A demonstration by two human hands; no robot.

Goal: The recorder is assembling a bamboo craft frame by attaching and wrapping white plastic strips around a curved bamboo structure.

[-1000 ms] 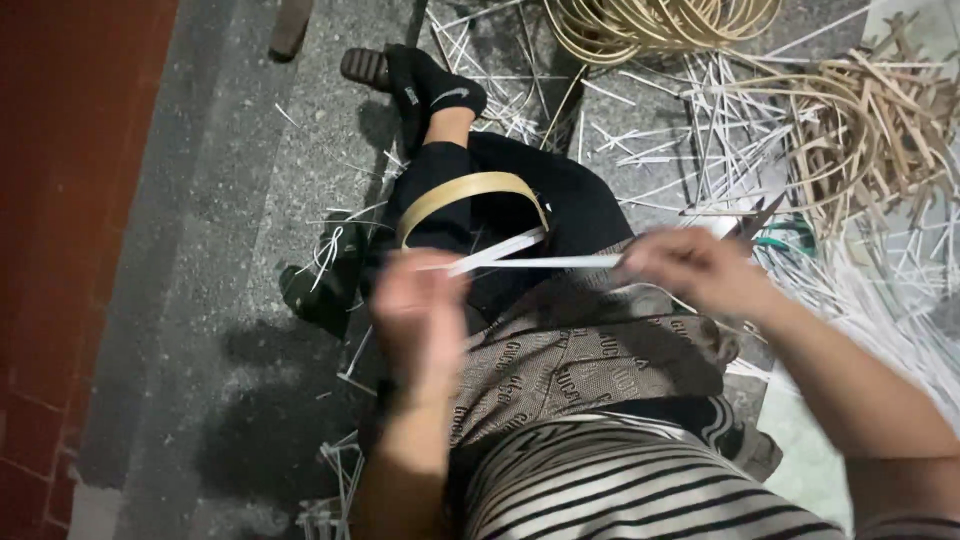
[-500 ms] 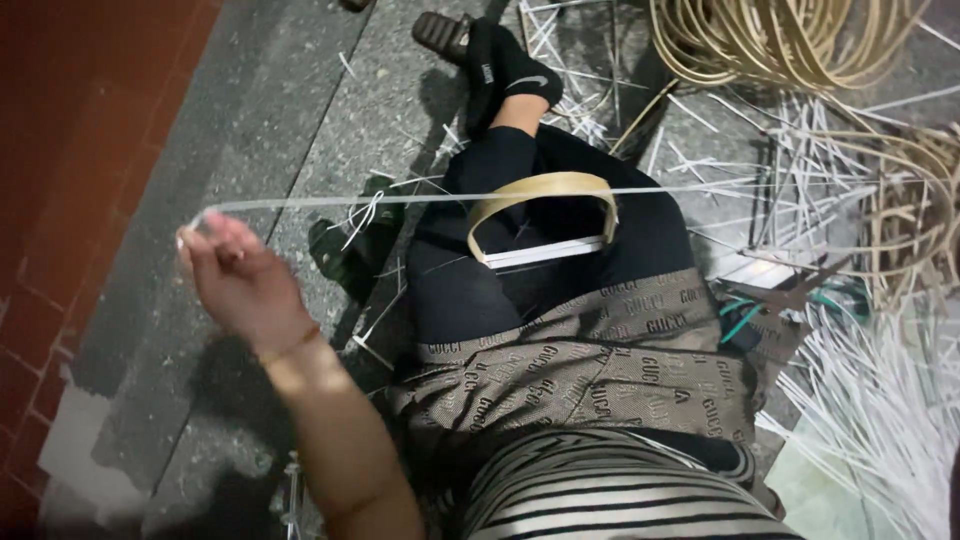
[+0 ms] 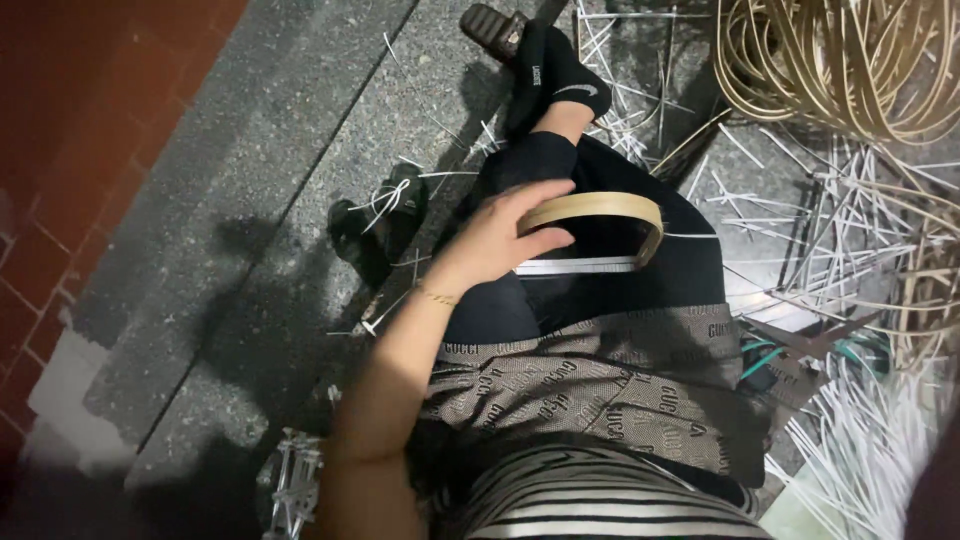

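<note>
Bamboo hoop (image 3: 600, 208), a flattened tan loop with a white strip (image 3: 580, 266) across its near side, lies on your black-clad thigh near the middle of the scene, just far of the patterned shorts (image 3: 590, 385). Largest around you is the grey stone floor (image 3: 230, 240), with red tiles (image 3: 60, 130) along the far left edge. At far right sits a big coil of tan cane (image 3: 850, 60), and loose white strips (image 3: 860, 440) lie scattered over the right side, near and far. Your outstretched leg ends in a black sock (image 3: 555, 75) at the far centre, with a dark sandal (image 3: 378, 222) lying left of the knee. Your left hand (image 3: 495, 240) rests on the left end of the hoop, fingers spread and laid over its rim, touching rather than clamped around it. Your right hand is out of view.
</note>
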